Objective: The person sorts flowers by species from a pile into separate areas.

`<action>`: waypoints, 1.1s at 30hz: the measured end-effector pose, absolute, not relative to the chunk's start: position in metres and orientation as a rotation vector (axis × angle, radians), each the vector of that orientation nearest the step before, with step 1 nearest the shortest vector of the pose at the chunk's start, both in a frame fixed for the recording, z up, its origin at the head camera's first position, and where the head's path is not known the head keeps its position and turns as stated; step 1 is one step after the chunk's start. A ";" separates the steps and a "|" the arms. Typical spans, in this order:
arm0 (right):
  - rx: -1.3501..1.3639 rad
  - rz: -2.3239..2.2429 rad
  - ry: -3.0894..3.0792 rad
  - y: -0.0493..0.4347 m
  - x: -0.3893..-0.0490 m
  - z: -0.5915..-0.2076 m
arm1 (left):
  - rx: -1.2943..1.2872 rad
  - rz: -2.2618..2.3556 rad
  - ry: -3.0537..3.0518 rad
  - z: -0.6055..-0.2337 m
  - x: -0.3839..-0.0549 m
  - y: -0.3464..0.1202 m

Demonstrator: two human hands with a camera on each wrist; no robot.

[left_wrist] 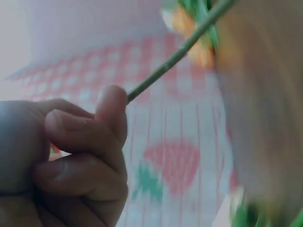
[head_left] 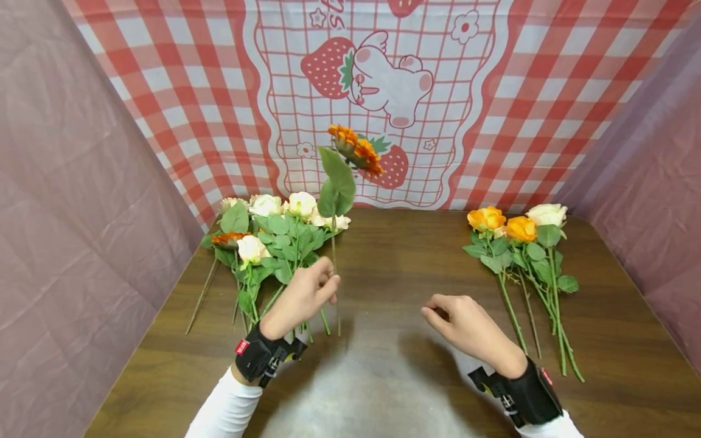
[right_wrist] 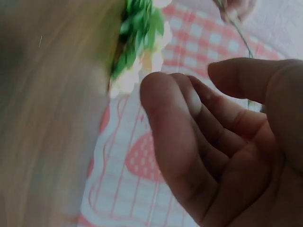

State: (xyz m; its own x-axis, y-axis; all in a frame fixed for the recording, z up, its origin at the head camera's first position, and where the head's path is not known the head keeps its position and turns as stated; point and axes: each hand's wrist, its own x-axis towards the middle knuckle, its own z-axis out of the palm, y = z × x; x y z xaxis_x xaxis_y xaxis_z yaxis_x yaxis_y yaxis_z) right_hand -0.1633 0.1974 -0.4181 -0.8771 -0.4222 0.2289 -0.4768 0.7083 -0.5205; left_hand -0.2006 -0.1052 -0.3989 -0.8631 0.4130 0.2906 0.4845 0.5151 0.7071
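Note:
My left hand pinches the stem of an orange flower with a broad green leaf, holding it upright over the table. In the left wrist view, the green stem runs from the curled fingers to the upper right. Nothing is in my right hand, which hovers over the table to the right with its fingers loosely bent. The right wrist view shows a gap between its thumb and fingers.
Cream roses and another orange flower lie in a leafy pile at the left. At the right lie orange roses and a white rose, stems toward me. Behind the wooden table hangs a red checked cloth.

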 end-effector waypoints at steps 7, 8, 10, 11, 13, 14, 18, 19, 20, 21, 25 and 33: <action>0.942 1.271 -2.699 0.160 -0.149 -0.424 | -1.020 -1.698 -2.633 -0.411 -0.179 -0.066; 0.967 1.323 -2.699 0.155 -0.146 -0.426 | -1.037 -1.733 -2.628 -0.413 -0.178 -0.063; 0.990 1.402 -2.715 0.146 -0.142 -0.430 | -1.060 -1.762 -2.627 -0.419 -0.175 -0.057; 0.985 1.433 -2.733 0.143 -0.140 -0.432 | -1.064 -1.765 -2.631 -0.421 -0.174 -0.054; 0.949 1.474 -2.775 0.138 -0.137 -0.435 | -1.053 -1.735 -2.663 -0.428 -0.174 -0.050; 0.919 1.477 -2.795 0.137 -0.137 -0.437 | -1.047 -1.725 -2.679 -0.431 -0.174 -0.047; 0.793 1.563 -2.883 0.138 -0.139 -0.444 | -1.002 -1.699 -2.743 -0.441 -0.173 -0.039; 0.763 1.597 -2.901 0.137 -0.139 -0.443 | -0.985 -1.698 -2.754 -0.446 -0.174 -0.037; 0.741 1.641 -2.910 0.138 -0.139 -0.443 | -0.968 -1.681 -2.770 -0.449 -0.174 -0.035; 0.712 1.687 -2.916 0.139 -0.141 -0.446 | -0.951 -1.647 -2.793 -0.452 -0.175 -0.033; 0.536 1.817 -2.937 0.146 -0.149 -0.461 | -0.905 -1.498 -2.886 -0.461 -0.177 -0.030; 0.273 1.895 -2.993 0.165 -0.168 -0.479 | -0.859 -1.330 -2.942 -0.440 -0.183 -0.050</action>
State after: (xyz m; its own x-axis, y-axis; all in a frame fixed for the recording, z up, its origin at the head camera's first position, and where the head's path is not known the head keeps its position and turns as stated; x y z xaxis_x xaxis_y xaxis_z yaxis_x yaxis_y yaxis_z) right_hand -0.1682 0.1654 -0.4789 -0.9051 -0.3376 -0.2585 0.0894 0.4434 -0.8918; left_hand -0.1831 -0.0503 -0.4401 -0.8494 0.5270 0.0282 0.3692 0.5552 0.7453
